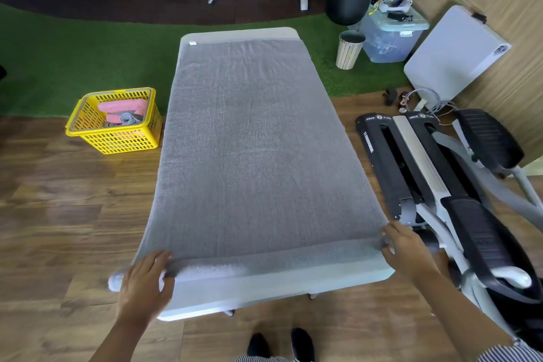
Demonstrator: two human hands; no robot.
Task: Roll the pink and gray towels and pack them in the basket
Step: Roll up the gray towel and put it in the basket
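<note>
Gray towel (252, 138) flat on bench (235, 300), long axis away from person. Left hand (145, 282), right hand (407, 250) curl fingers over near-edge roll, apparently gripping; roll goes forward.

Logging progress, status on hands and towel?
Both hands, left and right, gripping gray towel near edge. Roll barely begun. Basket holds rolled towels. Nothing in the way.

Gray towel (252, 138), yellow basket (117, 138), pink rolls (122, 105)
</note>
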